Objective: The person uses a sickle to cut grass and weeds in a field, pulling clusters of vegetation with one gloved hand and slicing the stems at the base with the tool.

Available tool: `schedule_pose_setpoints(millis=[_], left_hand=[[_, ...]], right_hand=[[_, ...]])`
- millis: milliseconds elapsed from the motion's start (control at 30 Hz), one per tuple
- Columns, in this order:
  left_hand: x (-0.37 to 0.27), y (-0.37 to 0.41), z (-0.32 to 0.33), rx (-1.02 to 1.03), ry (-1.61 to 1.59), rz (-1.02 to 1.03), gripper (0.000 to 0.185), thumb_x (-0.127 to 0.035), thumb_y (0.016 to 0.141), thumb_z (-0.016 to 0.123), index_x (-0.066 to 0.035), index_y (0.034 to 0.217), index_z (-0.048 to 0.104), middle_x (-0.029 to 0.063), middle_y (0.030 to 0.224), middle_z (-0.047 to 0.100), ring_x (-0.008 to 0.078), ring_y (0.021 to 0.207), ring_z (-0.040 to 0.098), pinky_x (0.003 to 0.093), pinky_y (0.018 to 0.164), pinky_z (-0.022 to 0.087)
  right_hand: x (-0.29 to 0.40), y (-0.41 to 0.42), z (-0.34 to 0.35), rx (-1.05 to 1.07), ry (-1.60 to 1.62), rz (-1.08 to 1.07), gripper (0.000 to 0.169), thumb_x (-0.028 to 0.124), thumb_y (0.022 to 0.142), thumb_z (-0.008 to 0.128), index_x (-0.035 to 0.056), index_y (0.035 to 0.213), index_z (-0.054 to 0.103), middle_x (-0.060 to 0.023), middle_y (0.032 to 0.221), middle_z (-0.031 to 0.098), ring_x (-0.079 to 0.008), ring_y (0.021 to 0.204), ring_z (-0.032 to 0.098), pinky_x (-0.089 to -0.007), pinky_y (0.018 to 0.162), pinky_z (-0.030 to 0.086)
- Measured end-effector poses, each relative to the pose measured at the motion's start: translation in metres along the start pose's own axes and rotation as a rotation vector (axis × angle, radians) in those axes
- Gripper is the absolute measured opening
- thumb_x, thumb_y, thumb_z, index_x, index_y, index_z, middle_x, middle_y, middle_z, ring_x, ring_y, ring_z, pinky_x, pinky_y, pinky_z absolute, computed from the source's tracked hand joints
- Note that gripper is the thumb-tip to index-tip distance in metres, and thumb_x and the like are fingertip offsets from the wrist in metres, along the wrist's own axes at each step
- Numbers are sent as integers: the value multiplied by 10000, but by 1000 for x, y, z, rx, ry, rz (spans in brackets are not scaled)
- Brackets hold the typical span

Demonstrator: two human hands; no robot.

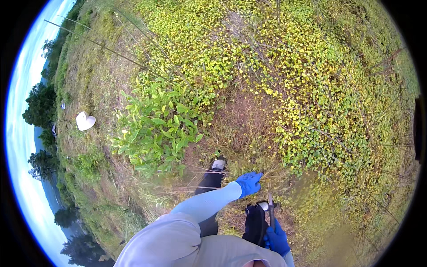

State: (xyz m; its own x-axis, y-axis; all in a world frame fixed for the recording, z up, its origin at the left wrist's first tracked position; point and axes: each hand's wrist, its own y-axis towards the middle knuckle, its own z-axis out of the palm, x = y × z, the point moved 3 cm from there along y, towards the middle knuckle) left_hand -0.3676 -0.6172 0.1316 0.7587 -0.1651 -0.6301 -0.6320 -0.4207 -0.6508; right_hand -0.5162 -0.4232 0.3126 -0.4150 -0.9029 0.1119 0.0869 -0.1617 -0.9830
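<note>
My left hand, in a blue knit glove, reaches down to the cut grass and stems in front of my feet. Its fingers are partly hidden, and whether they grip any stems cannot be made out. Lower right, my right hand, also gloved in blue, is closed around the dark handle of a bladed hand tool. The tool points away from me, beside my right shoe; its exact kind is unclear. My left shoe stands on the ground beyond my left forearm.
A leafy green shrub grows at the left front. Dense yellow-green ground cover spreads ahead and right, around a patch of bare soil. Thin dry stalks stick up at upper left. A white hat-like object shows farther off.
</note>
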Motion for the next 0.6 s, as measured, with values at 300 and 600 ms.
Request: schedule_pose_setpoints(millis=[300, 600], left_hand=[[-38, -223, -204, -275, -439, -175, 699, -379, 898, 625, 9, 1428, 386, 225, 1265, 532, 303, 1120, 528, 387, 959, 426], [-23, -499, -227, -1421, -1070, -105, 254, -124, 903, 661, -26, 1129, 597, 35, 983, 672, 109, 880, 609, 277, 786, 490]], right_hand=[[73, -130, 86, 17, -734, -402, 760, 113, 930, 551, 160, 1581, 162, -25, 788, 588, -86, 667, 572, -279, 657, 519], [106, -195, 198, 594, -751, -233, 636, 161, 980, 548, 175, 1551, 268, -9, 788, 542, -85, 571, 486, -264, 485, 441]])
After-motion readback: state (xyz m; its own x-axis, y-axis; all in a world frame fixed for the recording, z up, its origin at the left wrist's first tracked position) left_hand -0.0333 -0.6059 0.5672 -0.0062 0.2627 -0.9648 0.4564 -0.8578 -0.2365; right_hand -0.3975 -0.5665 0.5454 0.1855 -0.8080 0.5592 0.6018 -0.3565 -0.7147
